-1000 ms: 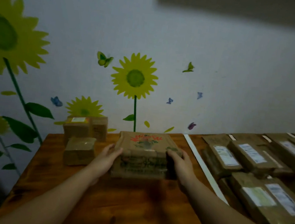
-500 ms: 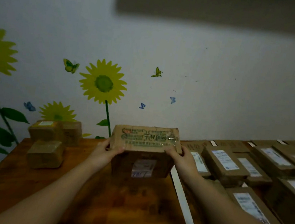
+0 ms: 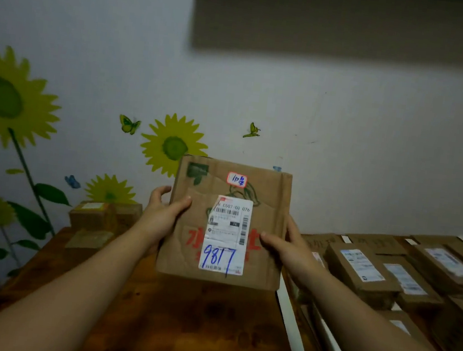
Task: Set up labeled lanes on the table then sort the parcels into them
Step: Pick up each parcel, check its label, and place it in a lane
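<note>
Brown parcel (image 3: 225, 224) held up above table (image 3: 176, 329), gripped at sides by left hand (image 3: 161, 216) and right hand (image 3: 288, 246). Label (image 3: 225, 236) turned toward face, likely so lane can be picked.

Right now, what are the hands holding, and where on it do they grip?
Both hold one cardboard parcel, upright with its label toward the camera. The left hand grips its left edge, thumb on the front face; the right hand grips its right edge.

L hand (image 3: 161, 215), R hand (image 3: 291, 248), both up, gripping
</note>
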The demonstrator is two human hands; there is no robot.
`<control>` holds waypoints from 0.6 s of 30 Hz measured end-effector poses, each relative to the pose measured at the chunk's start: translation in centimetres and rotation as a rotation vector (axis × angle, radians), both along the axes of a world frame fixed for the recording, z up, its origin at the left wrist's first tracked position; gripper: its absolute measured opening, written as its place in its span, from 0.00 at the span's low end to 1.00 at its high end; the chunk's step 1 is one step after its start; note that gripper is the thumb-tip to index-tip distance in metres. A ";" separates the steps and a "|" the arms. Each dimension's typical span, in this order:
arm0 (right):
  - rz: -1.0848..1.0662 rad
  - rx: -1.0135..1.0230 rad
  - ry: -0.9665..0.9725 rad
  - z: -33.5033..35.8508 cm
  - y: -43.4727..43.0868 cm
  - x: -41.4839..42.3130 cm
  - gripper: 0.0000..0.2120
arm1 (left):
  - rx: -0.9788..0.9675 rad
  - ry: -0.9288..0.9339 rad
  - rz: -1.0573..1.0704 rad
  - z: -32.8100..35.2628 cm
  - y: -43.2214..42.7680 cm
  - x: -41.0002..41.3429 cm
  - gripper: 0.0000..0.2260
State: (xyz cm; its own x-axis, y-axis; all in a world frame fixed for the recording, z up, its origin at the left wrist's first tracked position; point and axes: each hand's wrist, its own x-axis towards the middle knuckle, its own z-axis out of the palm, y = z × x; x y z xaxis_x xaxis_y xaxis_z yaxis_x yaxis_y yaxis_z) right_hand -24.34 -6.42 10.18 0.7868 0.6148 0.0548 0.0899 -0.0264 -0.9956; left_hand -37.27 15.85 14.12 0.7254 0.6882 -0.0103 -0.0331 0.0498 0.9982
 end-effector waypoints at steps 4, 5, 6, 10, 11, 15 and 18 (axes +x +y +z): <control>-0.100 0.070 0.029 0.5 0.4 -0.5 0.26 | 0.014 0.056 -0.055 0.9 0.1 -1.3 0.22; -0.143 0.080 0.034 1.0 0.5 -0.7 0.24 | 0.011 0.071 -0.123 0.7 0.4 -1.7 0.23; -0.176 0.083 0.044 1.3 0.7 -1.0 0.24 | 0.013 0.090 -0.196 0.4 0.7 -2.2 0.26; -0.229 0.044 0.087 1.0 0.7 -2.4 0.26 | -0.005 0.106 -0.272 -1.2 1.3 -3.0 0.32; -0.200 0.039 0.105 0.6 0.5 -2.8 0.26 | -0.016 0.096 -0.257 -1.4 1.3 -3.1 0.30; -0.123 -0.052 0.184 -1.2 -1.0 -4.9 0.26 | -0.006 0.092 -0.237 -2.8 0.4 -2.8 0.26; -0.305 -0.039 0.207 -2.6 -3.6 -6.1 0.26 | -0.007 0.106 -0.283 -4.6 -1.6 -1.5 0.25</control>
State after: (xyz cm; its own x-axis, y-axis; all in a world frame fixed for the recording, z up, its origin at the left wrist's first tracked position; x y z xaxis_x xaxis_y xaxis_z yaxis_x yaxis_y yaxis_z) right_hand -30.46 -10.03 7.58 0.9262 0.3484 -0.1439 -0.1314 -0.0595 -0.9895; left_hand -38.72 14.28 9.49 0.8829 0.4588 -0.1000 0.0872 0.0492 0.9950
